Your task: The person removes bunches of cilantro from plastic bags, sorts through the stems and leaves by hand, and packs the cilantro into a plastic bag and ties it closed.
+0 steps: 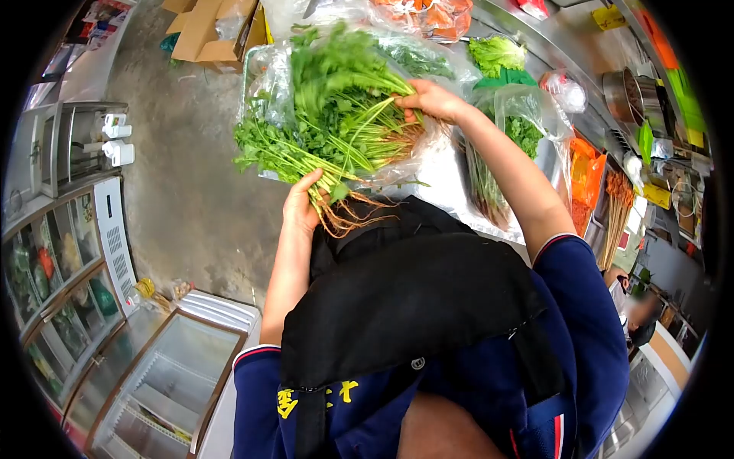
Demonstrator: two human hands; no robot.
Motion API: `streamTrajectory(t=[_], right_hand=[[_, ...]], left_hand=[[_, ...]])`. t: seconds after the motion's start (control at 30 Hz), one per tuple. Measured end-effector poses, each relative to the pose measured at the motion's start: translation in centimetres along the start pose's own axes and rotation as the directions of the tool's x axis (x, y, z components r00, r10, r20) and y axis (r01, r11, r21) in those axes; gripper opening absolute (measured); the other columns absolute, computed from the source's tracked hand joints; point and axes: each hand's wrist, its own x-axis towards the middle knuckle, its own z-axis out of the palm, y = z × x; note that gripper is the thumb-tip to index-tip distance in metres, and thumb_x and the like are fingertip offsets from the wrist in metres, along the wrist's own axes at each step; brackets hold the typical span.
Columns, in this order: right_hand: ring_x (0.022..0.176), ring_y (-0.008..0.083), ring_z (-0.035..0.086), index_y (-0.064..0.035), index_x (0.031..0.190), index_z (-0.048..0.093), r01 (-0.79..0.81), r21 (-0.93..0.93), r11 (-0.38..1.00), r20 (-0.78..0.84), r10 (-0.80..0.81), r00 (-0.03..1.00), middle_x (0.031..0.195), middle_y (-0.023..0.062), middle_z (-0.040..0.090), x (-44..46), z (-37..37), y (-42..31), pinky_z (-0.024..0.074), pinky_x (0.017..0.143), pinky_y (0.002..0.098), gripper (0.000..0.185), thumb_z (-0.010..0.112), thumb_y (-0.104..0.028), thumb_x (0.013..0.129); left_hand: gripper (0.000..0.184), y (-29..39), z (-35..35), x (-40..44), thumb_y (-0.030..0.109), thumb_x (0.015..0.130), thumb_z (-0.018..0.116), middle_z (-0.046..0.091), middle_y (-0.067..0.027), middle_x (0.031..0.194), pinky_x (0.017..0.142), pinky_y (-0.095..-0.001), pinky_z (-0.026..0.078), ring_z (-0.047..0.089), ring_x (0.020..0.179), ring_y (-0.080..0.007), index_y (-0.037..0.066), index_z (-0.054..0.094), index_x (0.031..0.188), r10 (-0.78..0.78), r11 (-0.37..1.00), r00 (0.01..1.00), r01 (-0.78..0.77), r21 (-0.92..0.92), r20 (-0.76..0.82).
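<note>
My left hand [302, 203] is closed round the lower stems of a small bunch of cilantro [287, 149], and its thin brown roots hang out over the near side. My right hand [428, 99] grips the stem end of more cilantro [336, 65], whose leafy tops are blurred by motion. Between the hands a larger heap of cilantro [348, 138] lies on clear plastic, its roots toward the right. Some of my right fingers are hidden behind the stems.
Right of the heap, a bundle of thin green stalks [485, 183] lies on a metal surface. Beyond are lettuce [497, 57], a bag of carrots [428, 15] and wooden skewers [613, 214]. Cardboard boxes [218, 34] stand on the floor, with glass-door fridges [164, 382] at left. Another person [638, 310] is at far right.
</note>
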Motion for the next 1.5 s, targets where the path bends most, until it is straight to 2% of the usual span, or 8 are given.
streamTrajectory(t=[0.17,0.5,0.73,0.9,1.13,1.27,1.4,1.5], right_hand=[[0.069,0.0102,0.051,-0.0001,0.092,0.054,0.139,0.012,0.99,-0.106,-0.137,0.985,0.076,0.0024,0.057,0.3,-0.1,0.8,0.0422,0.065,0.0248,0.021,0.057,-0.019,0.082],[0.086,0.033,0.056,-0.0107,0.099,0.059,-0.083,-0.892,0.444,-0.188,-0.2,0.961,0.092,0.017,0.06,-1.4,-0.8,1.3,0.0435,0.075,0.0405,0.032,0.056,-0.034,0.077],[0.08,0.0123,0.055,-0.0081,0.106,0.056,0.295,-0.292,0.91,-0.274,-0.376,0.885,0.089,0.0031,0.061,-2.8,-0.4,-0.8,0.0445,0.073,0.0288,0.025,0.056,-0.02,0.083],[0.09,0.0108,0.052,-0.0096,0.116,0.05,0.326,-0.481,0.814,-0.155,-0.445,0.882,0.095,0.0017,0.059,-3.4,2.4,-4.2,0.0422,0.08,0.0284,0.036,0.056,-0.025,0.084],[0.107,0.0161,0.048,-0.0025,0.119,0.046,0.157,0.244,0.957,0.098,-0.186,0.978,0.115,0.0072,0.053,1.4,3.2,-1.1,0.0344,0.095,0.0278,0.039,0.054,-0.021,0.085],[0.111,0.0161,0.045,-0.0019,0.122,0.042,0.227,0.239,0.944,0.065,-0.248,0.966,0.118,0.0069,0.051,0.8,0.7,-3.2,0.0343,0.096,0.0278,0.043,0.054,-0.02,0.085],[0.108,0.0134,0.045,-0.0019,0.123,0.042,0.069,-0.303,0.951,-0.107,-0.106,0.989,0.119,0.0064,0.05,-1.9,1.6,-5.4,0.0362,0.092,0.0261,0.042,0.053,-0.018,0.086],[0.11,0.0163,0.045,-0.0025,0.118,0.046,0.161,0.229,0.96,-0.135,-0.132,0.982,0.12,0.009,0.049,-1.8,0.6,-3.8,0.0369,0.092,0.0261,0.035,0.051,-0.016,0.086]], left_hand=[[0.021,-0.4,1.7,0.2,0.015,0.072,0.067,0.054,-0.0034,0.072,0.036,-0.0177,0.032,0.047,0.052,-0.0103,0.007,0.054,0.087,-0.034,0.999,0.998,0.036,0.02,-0.054],[0.018,-0.8,1.5,0.8,0.015,0.074,0.064,0.059,-0.0048,0.075,0.038,-0.02,0.036,0.05,0.053,-0.0113,0.006,0.055,0.087,0.001,0.998,1.0,-0.003,-0.064,-0.031],[0.019,-1.0,1.1,1.0,0.015,0.075,0.064,0.059,-0.0049,0.078,0.036,-0.019,0.033,0.05,0.052,-0.0117,0.007,0.054,0.089,-0.02,0.994,1.0,0.021,-0.11,0.005],[0.017,-1.2,1.5,1.1,0.016,0.076,0.063,0.059,-0.0038,0.079,0.037,-0.0182,0.033,0.046,0.053,-0.0094,0.008,0.055,0.089,-0.01,0.994,1.0,0.011,-0.105,0.015],[0.019,-0.9,2.2,0.5,0.015,0.077,0.062,0.06,-0.0075,0.086,0.039,-0.0197,0.033,0.049,0.057,-0.012,0.007,0.053,0.092,-0.01,0.992,1.0,0.008,-0.129,-0.016],[0.019,-1.2,1.1,0.9,0.014,0.077,0.061,0.06,-0.0082,0.086,0.038,-0.0184,0.033,0.049,0.056,-0.0119,0.006,0.053,0.092,-0.021,0.991,0.999,0.024,-0.13,0.028],[0.016,-1.0,1.3,1.2,0.013,0.078,0.06,0.061,-0.008,0.083,0.037,-0.0183,0.032,0.047,0.052,-0.0104,0.006,0.053,0.09,-0.009,0.992,0.998,0.016,-0.127,0.057],[0.017,-0.9,1.9,0.8,0.014,0.077,0.06,0.061,-0.0084,0.083,0.038,-0.0191,0.033,0.047,0.052,-0.0105,0.005,0.053,0.09,0.0,0.991,1.0,0.004,-0.132,0.029]])
